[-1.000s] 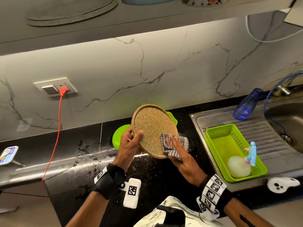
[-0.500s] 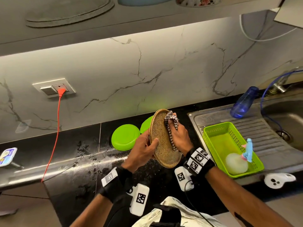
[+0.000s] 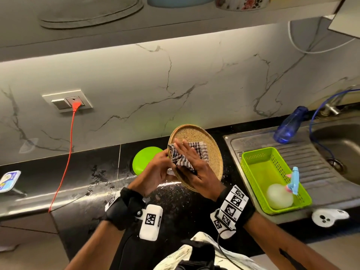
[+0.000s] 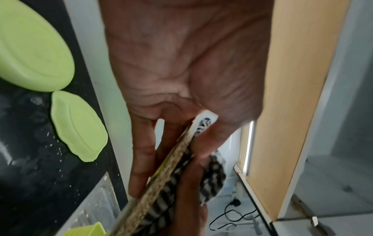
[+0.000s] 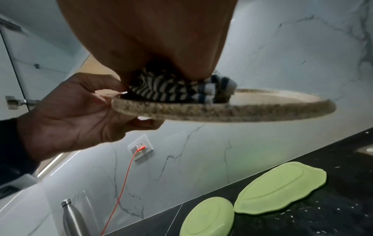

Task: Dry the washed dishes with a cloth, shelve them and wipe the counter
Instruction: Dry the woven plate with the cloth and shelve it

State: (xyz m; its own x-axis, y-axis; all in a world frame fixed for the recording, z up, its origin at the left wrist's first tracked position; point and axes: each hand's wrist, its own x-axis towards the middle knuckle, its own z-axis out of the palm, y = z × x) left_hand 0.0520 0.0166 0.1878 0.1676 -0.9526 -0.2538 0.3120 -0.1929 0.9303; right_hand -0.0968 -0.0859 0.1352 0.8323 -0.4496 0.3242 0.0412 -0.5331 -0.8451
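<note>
No readable text anywhere in these views.
The only sign-like marks are black-and-white square coded tags on the left wrist unit (image 3: 151, 219) and the right wrist band (image 3: 232, 203), lower centre of the head view; the printed packet (image 3: 8, 180) at the left edge is too blurred to read.

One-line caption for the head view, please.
Left hand holds a speckled brown plate by its rim while the right hand presses a checked cloth on it.

green lids (image 3: 145, 159) on counter (image 3: 87, 184) left of hands, basket (image 3: 272, 178) right on drainboard, wet bare counter between
</note>
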